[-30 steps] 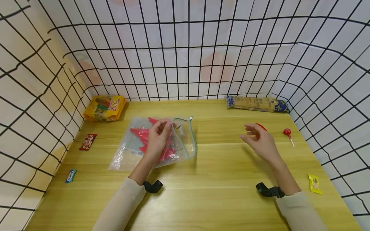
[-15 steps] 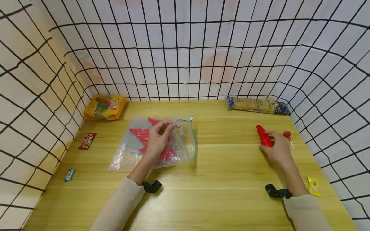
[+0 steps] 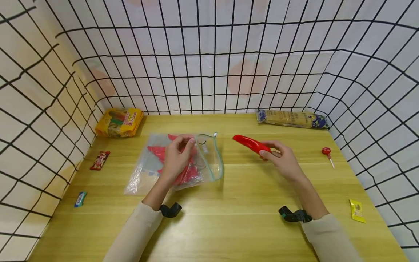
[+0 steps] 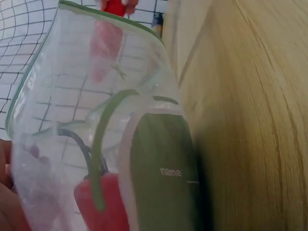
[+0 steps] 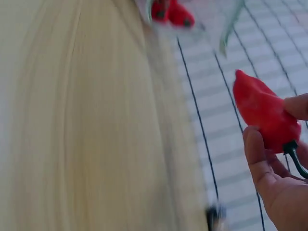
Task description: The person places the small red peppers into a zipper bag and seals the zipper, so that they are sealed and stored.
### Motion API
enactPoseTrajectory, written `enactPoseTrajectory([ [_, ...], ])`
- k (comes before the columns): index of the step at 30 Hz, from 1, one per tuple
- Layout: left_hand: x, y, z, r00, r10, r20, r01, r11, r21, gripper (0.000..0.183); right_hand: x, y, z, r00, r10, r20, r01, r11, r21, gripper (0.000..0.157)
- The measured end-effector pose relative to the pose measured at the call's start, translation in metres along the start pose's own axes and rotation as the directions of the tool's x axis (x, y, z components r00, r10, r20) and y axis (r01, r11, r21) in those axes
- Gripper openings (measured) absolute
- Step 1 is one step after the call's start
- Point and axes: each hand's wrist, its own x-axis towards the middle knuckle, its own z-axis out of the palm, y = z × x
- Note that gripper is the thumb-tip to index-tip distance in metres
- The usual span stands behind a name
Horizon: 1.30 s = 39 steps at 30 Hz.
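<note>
In the head view my left hand [image 3: 178, 154] pinches the upper edge of a clear zip bag [image 3: 139, 180], whose green-rimmed mouth gapes to the right. Several red chili peppers [image 3: 186, 174] lie inside it; the right wrist view shows dark stem ends on the peppers [image 5: 180, 15]. My right hand [image 3: 284, 160] grips one more red chili pepper [image 3: 250, 143] by its stem end, above the table and right of the bag mouth, its tip aimed up and left. A green "name" label shows on the bag [image 4: 161, 163] in the left wrist view.
A yellow food packet [image 3: 119, 122] sits back left, a noodle pack [image 3: 291, 118] back right. Small wrapped sweets [image 3: 100, 160] and a blue sweet [image 3: 80, 199] lie left; a lollipop [image 3: 326, 151] and a yellow sachet [image 3: 357, 210] lie right. Black wire mesh [image 3: 214, 76] encloses the table.
My right hand reached right, took hold of the red chili pepper and carried it left toward the bag, turning its tip leftward. My left hand stays at the bag's edge.
</note>
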Motion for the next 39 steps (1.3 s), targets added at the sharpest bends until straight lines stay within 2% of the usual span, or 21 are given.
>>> enactPoseTrajectory([
  [3,-0.002,0.000,-0.002,1.000,-0.024,-0.012,0.023,0.998,-0.060,0.022,0.005,-0.011,0.026,0.997,-0.018,0.072,0.014,0.998,0.056,0.045],
  [7,-0.003,0.001,-0.001,0.999,-0.038,-0.039,0.034,0.994,-0.106,0.022,0.012,-0.025,0.059,0.996,-0.030,0.088,0.022,0.996,0.089,0.042],
  [13,-0.002,0.001,0.001,0.998,-0.026,-0.054,0.018,0.988,-0.152,0.021,0.022,-0.037,0.098,0.996,-0.083,0.030,0.083,0.996,-0.017,0.040],
  [17,0.000,-0.002,0.002,0.999,-0.021,-0.051,0.012,0.984,-0.176,0.021,0.031,-0.040,0.119,0.994,-0.111,0.018,0.111,0.994,0.004,0.037],
  [23,0.002,-0.008,0.002,0.997,-0.069,-0.046,0.057,0.973,-0.223,0.023,0.044,-0.039,0.146,0.994,-0.098,-0.048,0.100,0.994,0.033,0.036],
  [27,0.002,-0.012,0.002,0.994,-0.107,-0.017,0.099,0.959,-0.264,0.024,0.051,-0.040,0.158,0.991,-0.098,-0.089,0.105,0.991,0.078,0.042],
  [31,0.003,-0.016,0.002,0.992,-0.129,0.004,0.125,0.952,-0.280,0.024,0.055,-0.041,0.163,0.995,-0.091,-0.051,0.096,0.988,0.120,0.047],
  [34,0.004,-0.018,0.002,0.988,-0.151,0.034,0.154,0.945,-0.288,0.025,0.052,-0.039,0.161,0.997,-0.070,-0.013,0.071,0.988,0.140,0.050],
  [39,0.004,-0.020,0.000,0.982,-0.176,0.064,0.187,0.940,-0.284,0.029,0.042,-0.034,0.147,0.998,-0.062,0.004,0.060,0.987,0.152,0.055],
])
